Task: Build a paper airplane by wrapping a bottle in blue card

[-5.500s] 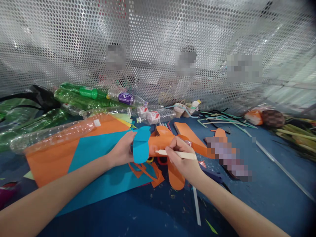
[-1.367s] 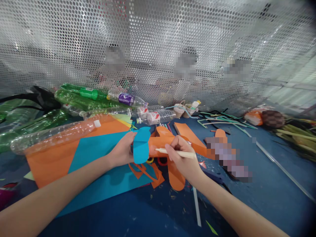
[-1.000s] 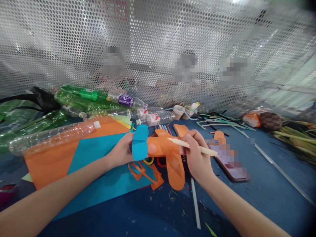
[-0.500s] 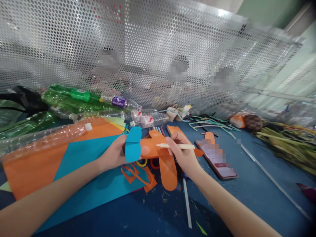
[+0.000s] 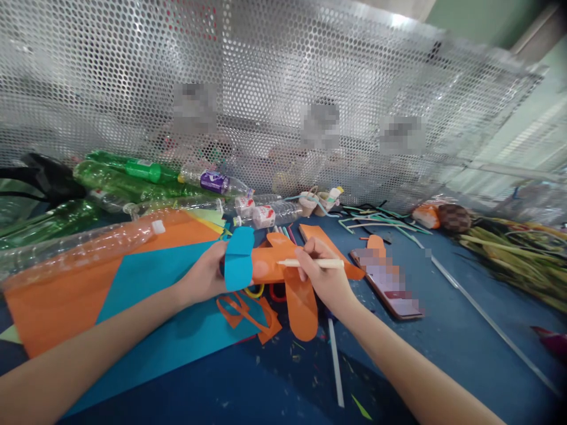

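Note:
An orange paper airplane shape (image 5: 270,262) with a blue paper piece (image 5: 240,258) at its left end is in my left hand (image 5: 206,274), whose fingers are partly hidden behind the blue part. A pale marker (image 5: 325,263) is pinched in my right hand (image 5: 325,277), its tip touching or very near the orange body. One rounded orange wing (image 5: 302,310) hangs toward me. Below the model lie curled orange paper scraps (image 5: 266,319) and scissors with yellow handle loops (image 5: 254,291).
Blue paper (image 5: 163,348) and orange paper (image 5: 53,295) cover the left side. Plastic bottles (image 5: 270,213) line the metal mesh (image 5: 266,71). A phone (image 5: 390,286), a white strip (image 5: 335,366) and dried leaves (image 5: 509,260) lie at the right.
My right hand and the marker have shifted slightly left along the orange body. My left hand and the paper model look almost unmoved.

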`<state>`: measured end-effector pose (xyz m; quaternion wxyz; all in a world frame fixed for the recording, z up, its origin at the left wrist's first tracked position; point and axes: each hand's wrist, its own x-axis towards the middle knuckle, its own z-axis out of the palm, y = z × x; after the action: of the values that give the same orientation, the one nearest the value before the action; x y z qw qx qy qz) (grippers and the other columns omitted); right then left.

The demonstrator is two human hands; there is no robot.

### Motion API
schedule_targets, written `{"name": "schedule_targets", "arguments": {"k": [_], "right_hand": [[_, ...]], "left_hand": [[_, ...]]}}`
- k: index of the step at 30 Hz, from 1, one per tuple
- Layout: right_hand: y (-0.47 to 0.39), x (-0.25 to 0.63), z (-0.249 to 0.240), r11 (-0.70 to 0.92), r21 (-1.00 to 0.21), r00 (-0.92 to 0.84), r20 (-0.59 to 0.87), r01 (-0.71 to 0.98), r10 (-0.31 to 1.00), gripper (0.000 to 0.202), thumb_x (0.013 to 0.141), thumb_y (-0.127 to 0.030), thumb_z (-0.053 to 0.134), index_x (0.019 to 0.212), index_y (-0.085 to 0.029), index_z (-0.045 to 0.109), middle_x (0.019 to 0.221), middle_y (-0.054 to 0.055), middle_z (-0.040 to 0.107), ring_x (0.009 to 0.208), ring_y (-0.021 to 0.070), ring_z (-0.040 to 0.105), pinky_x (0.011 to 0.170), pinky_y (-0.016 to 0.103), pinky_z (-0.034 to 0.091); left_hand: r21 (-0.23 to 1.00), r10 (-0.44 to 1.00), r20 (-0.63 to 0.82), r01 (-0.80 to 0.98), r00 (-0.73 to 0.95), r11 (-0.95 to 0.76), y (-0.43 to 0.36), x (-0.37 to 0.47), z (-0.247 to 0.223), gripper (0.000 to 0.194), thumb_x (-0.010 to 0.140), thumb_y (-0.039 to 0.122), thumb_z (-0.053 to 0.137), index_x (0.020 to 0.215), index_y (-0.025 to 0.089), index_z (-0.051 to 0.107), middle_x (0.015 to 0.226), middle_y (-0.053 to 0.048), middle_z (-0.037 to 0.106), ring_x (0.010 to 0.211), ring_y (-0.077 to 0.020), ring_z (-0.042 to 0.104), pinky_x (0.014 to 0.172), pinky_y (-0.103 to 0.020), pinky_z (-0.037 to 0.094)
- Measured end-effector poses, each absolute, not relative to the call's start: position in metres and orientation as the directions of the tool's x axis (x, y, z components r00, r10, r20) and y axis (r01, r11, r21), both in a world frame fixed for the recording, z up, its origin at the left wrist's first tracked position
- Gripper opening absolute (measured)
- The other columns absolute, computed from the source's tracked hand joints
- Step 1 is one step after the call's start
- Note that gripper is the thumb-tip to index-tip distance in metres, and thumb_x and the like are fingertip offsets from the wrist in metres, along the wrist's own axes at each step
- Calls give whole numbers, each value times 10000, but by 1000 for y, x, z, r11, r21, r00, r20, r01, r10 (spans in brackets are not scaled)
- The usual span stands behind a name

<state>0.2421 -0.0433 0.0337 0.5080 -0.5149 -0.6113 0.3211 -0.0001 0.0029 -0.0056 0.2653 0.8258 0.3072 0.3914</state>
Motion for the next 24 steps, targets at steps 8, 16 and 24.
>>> {"name": "schedule_targets", "arguments": {"k": [8,16,24], "right_hand": [[-43,242,32,258,-929,39,278,265,960,293,886,-294,545,663,-239,364,427,-100,464,423,102,380,504,248,303],[-43,242,33,263,-924,39,284,277,958,302,885,-296,543,654,-239,357,436,-93,475,432,104,389,507,247,315],[-45,240,34,256,-923,32,276,287,961,295,885,-303,541,658,-238,366,442,-87,477,437,103,398,501,243,313]], "left_hand": [[666,708,495,304,503,-681,4,-1,-7,363,737,365,757,1008,200,581,983,-67,622,875,-258,622,707,-378,548],[663,702,491,301,516,-686,4,-1,-6,347,745,358,748,1009,202,587,953,-64,629,910,-280,616,727,-388,546],[662,707,484,313,515,-681,3,-1,-6,377,749,377,746,1022,201,557,994,-64,608,904,-267,607,740,-400,539]]}}
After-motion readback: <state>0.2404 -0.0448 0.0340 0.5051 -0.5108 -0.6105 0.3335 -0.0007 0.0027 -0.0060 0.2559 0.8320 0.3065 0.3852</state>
